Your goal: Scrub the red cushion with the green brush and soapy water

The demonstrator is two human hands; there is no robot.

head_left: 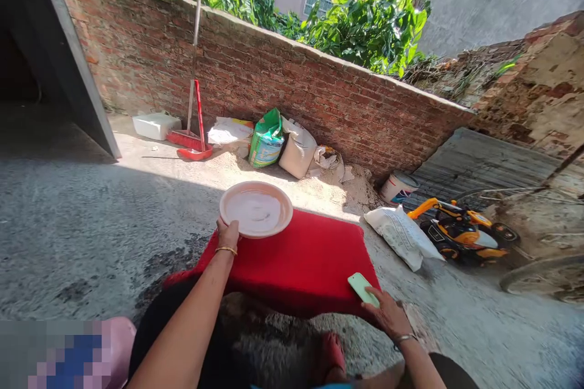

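My left hand [228, 236] grips the near-left rim of a round, pale pinkish basin [287, 209], which has whitish contents inside. The basin is over the far-left corner of a red cloth [310, 255]; whether it rests there or is held up, I cannot tell. At the cloth's near-right corner, my right hand [387, 311] has its fingers on the lower end of a light green phone [362, 285]. The thumb side of that hand is partly hidden.
Along the brick wall [274, 73] stand a broom [194, 67], a red dustpan [196, 152], a green bag [267, 140], pale sacks [298, 146] and a bucket [399, 187]. To the right lie a white sack [396, 231] and a yellow toy digger [469, 231]. Something pink [118, 346] is at lower left.
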